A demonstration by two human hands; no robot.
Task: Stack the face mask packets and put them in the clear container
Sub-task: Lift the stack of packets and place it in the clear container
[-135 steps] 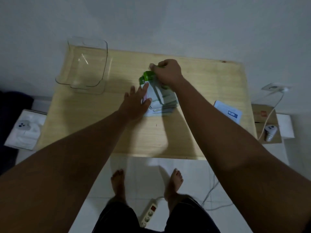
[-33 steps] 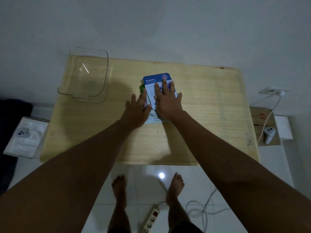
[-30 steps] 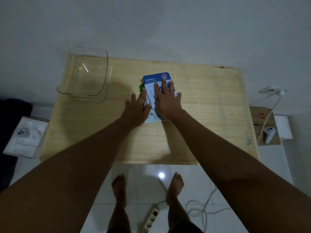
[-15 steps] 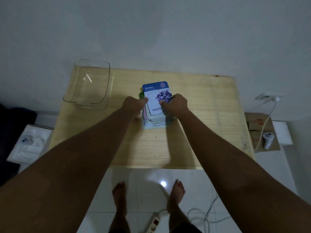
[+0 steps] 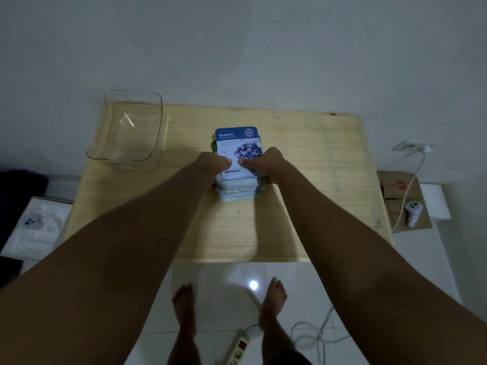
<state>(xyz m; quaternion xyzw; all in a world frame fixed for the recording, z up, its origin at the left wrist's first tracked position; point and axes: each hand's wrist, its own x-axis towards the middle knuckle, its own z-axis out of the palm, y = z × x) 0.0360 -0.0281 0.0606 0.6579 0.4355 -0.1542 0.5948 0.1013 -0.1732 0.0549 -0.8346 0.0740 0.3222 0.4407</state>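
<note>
The stack of face mask packets (image 5: 238,177) sits mid-table (image 5: 316,180), its top Blueberry packet (image 5: 237,143) facing up. The left hand (image 5: 210,167) and right hand (image 5: 266,164) clamp the stack's two sides, thumbs pressed on the top packet, fingers curled around the edges. The clear container (image 5: 129,130) stands well apart, beyond the left fingers.

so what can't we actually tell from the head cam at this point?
- Packet count: the stack shows only edges under the Blueberry packet; too dim to count.
- Grip: fingers of the left hand and right hand wrap the stack's sides; fingertips underneath are hidden.
- Small print on the Blueberry packet: too small.
- Clear container: looks empty, but its base is hard to read through glare.
</note>
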